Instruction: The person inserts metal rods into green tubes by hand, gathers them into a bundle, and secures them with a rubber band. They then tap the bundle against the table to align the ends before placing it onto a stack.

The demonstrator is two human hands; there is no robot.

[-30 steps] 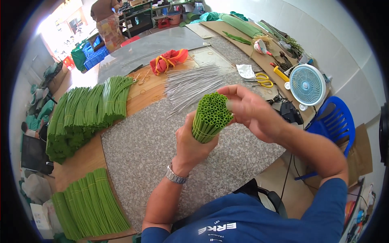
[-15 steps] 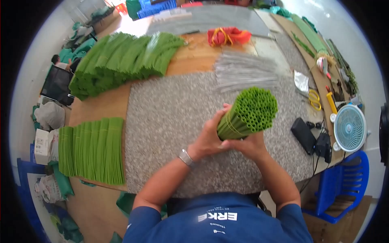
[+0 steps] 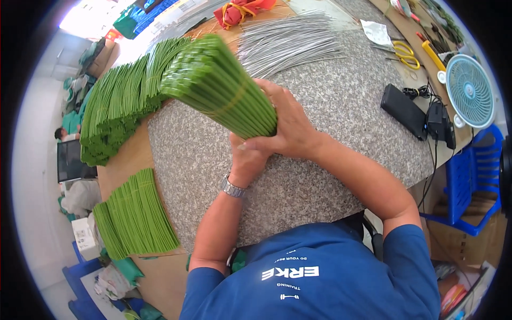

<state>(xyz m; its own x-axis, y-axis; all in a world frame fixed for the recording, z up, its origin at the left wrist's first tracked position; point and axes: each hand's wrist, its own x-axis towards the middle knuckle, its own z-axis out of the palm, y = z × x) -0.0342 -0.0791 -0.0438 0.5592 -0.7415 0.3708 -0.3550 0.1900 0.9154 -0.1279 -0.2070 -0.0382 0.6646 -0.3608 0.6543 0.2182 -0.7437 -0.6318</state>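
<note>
Both hands hold a thick bundle of green plastic stems (image 3: 234, 101) above the speckled grey tabletop (image 3: 208, 176). A thin yellowish band runs around the bundle, which tilts with its far end to the upper left. My right hand (image 3: 293, 120) wraps the near end from the right side. My left hand (image 3: 248, 160) closes on that end from below, its fingers partly hidden behind the stems. More green bundles lie in a heap (image 3: 117, 93) at the upper left, just beyond the held one. A lower row of banded green bundles (image 3: 138, 218) rests at the left edge.
Thin silvery wires (image 3: 290, 42) lie loosely at the back, near a red bag (image 3: 234, 15) with yellow ties. To the right are yellow-handled scissors (image 3: 408, 56), a black case (image 3: 402, 109), cables and a light-blue fan (image 3: 469, 90). A blue chair (image 3: 461, 186) stands beyond the table edge.
The bundle has swung from right of centre to the upper left, its far end now pointing left. Both hands moved with it, and the whole view has turned and shifted.
</note>
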